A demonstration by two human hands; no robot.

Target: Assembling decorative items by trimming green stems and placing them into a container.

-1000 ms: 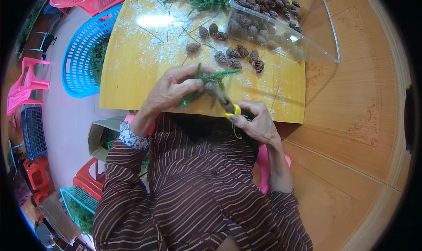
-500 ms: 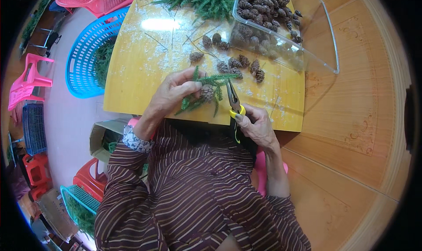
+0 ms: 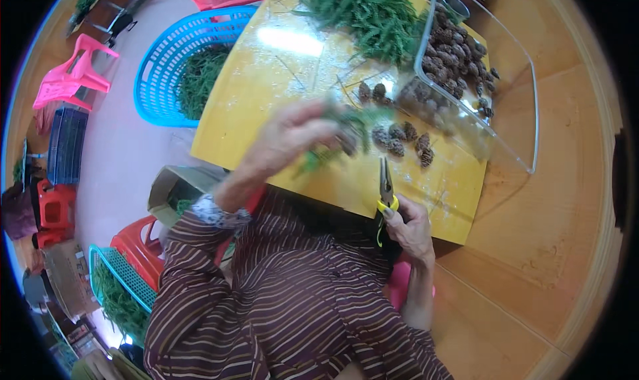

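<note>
My left hand (image 3: 287, 135) is blurred with motion above the yellow table (image 3: 253, 93) and grips a green sprig with a pine cone (image 3: 336, 137) on it. My right hand (image 3: 411, 225) rests at the table's near edge and holds yellow-handled pliers (image 3: 385, 192), jaws pointing away from me. The pliers are apart from the sprig. Several loose pine cones (image 3: 399, 135) lie on the table just beyond both hands.
A clear plastic bin (image 3: 479, 73) holding several pine cones stands at the far right. Green sprigs (image 3: 363, 10) are heaped at the table's far side. A blue basket (image 3: 174, 67) of greenery and pink chairs (image 3: 73, 73) stand left; a cardboard box (image 3: 174, 188) sits below the table.
My left hand has lifted the sprig up and to the left, away from the pliers. My right hand with the pliers has dropped back toward the near table edge.
</note>
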